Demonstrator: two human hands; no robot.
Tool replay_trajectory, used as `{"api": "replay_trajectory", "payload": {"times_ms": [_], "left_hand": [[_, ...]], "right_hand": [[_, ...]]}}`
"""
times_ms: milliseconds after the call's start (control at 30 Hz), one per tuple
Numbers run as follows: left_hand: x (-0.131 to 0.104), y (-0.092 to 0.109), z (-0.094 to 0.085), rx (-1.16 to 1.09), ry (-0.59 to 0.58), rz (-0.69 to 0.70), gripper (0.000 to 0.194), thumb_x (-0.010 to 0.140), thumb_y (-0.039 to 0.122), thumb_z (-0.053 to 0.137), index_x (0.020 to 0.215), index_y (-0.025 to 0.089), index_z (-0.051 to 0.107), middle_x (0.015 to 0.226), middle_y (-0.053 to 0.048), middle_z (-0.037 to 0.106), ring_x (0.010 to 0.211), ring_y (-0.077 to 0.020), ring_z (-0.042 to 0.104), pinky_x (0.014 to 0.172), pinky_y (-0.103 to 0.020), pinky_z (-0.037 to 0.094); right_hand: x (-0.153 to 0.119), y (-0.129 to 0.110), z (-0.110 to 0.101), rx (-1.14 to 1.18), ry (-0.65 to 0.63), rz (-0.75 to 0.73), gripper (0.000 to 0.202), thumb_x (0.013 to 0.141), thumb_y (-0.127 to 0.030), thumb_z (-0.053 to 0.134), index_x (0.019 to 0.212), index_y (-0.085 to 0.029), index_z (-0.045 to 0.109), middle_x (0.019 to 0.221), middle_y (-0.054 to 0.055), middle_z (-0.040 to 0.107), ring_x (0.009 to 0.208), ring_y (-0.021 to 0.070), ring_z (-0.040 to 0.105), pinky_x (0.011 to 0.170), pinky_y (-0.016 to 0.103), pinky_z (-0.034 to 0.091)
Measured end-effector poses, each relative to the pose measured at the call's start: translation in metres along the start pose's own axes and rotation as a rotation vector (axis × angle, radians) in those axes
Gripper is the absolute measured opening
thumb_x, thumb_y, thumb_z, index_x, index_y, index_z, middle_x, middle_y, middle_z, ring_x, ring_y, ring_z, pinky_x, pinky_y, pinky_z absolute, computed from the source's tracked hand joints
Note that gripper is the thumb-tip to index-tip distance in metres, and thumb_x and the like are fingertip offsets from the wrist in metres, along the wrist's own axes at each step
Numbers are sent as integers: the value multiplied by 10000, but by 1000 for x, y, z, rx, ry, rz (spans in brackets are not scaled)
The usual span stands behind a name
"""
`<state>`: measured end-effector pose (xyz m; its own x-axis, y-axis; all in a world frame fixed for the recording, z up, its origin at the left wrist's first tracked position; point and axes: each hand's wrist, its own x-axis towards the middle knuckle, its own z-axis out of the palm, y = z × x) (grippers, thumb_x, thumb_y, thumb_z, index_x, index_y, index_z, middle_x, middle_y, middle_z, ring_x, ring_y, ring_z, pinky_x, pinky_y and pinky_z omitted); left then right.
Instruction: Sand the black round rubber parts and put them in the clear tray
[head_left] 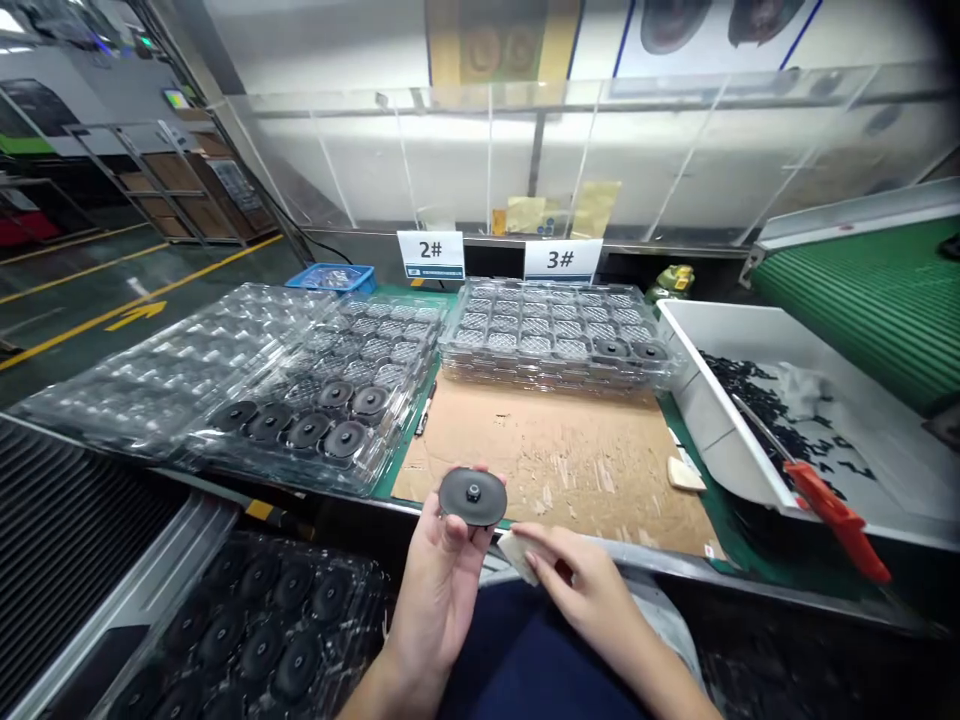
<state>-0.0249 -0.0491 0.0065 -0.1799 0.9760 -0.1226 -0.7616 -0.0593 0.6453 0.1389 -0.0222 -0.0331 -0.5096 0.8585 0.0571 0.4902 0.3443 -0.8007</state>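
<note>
My left hand (442,585) grips a round black plastic part (487,497) by its edge, its flat face and small central stud turned up toward me. Close beside it, my right hand (581,580) pinches a small white pad (517,555) between thumb and fingers. The pad is just below the black part; whether they touch I cannot tell. Both hands are over the front edge of the bench, before a worn cardboard sheet (540,450). Similar black parts (346,438) sit in the front pockets of a clear tray (405,352) at the left.
Stacked clear trays (555,330) stand behind the cardboard, under 2# and 3# signs. At right, a white bin (720,440) holds black scraps, with red-handled cutters (840,515) across its rim. Another white pad (685,474) lies on the cardboard. A filled tray (255,620) is lower left.
</note>
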Motion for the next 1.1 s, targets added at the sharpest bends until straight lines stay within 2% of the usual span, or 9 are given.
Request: {"api": "replay_trajectory", "payload": {"times_ms": [133, 300, 500, 633, 700, 800, 900, 1000, 1100], "left_hand": [[8, 0, 4, -18, 25, -4, 449, 732, 302, 683, 1147, 191, 553, 1243, -114, 566, 1166, -268, 516, 984, -316, 423], [41, -4, 19, -22, 50, -48, 446, 779, 256, 631, 1209, 244, 512, 1279, -85, 543, 1196, -232, 490, 1013, -308, 394], [89, -23, 33, 0, 58, -217, 514, 783, 252, 630, 1269, 274, 465, 1314, -78, 517, 1236, -223, 449, 1037, -293, 359], [110, -33, 36, 33, 42, -268, 532, 775, 293, 636, 1277, 268, 462, 1329, -85, 506, 1244, -244, 438, 1056, -324, 342], [116, -35, 37, 51, 52, -268, 531, 769, 302, 645, 1270, 264, 472, 1317, -83, 519, 1251, -247, 428, 1055, -320, 343], [119, -34, 37, 55, 66, -298, 560, 727, 344, 682, 1250, 269, 496, 1285, -73, 549, 1240, -254, 438, 1027, -312, 375], [121, -26, 32, 59, 77, -370, 562, 681, 392, 709, 1207, 282, 543, 1225, -61, 590, 1175, -272, 501, 965, -330, 439], [120, -17, 26, 104, 163, -343, 503, 639, 381, 742, 1116, 294, 610, 1126, -30, 644, 1075, -251, 574, 860, -280, 502], [120, -12, 24, 101, 188, -349, 384, 658, 331, 743, 1031, 296, 658, 1024, -5, 683, 1033, -216, 596, 865, -254, 493]], "right_hand": [[10, 6, -4, 30, -39, -1, 301, 880, -243, 427, 1134, -218, 587, 998, 63, 670, 866, 186, 622, 747, 311, 495], [36, 16, -20, 67, -22, 24, 302, 883, -258, 424, 1126, -230, 599, 1008, 65, 672, 908, 198, 626, 785, 326, 510], [55, 49, -34, 98, 128, 165, 319, 883, -284, 426, 1139, -222, 606, 1024, 78, 677, 924, 209, 641, 795, 343, 529], [67, 63, -61, 77, 255, 295, 308, 878, -293, 441, 1117, -207, 615, 1063, 83, 668, 963, 227, 633, 794, 358, 532], [78, 50, -79, 82, 346, 287, 293, 878, -286, 462, 1131, -227, 599, 1114, 67, 647, 1006, 216, 613, 791, 326, 528], [102, 9, -96, 87, 477, 70, 322, 872, -207, 491, 1185, -262, 543, 1140, 35, 627, 987, 175, 604, 801, 284, 504], [123, -27, -93, 66, 319, -236, 349, 868, -148, 462, 1211, -192, 505, 1003, 55, 664, 863, 166, 613, 805, 313, 479], [140, -39, -81, 92, 84, -245, 271, 871, -132, 448, 1116, -183, 551, 908, 22, 665, 788, 133, 603, 741, 268, 472], [154, -38, -71, 34, 142, -232, 268, 891, -161, 421, 1130, -176, 542, 939, 34, 653, 799, 146, 590, 741, 293, 452]]}}
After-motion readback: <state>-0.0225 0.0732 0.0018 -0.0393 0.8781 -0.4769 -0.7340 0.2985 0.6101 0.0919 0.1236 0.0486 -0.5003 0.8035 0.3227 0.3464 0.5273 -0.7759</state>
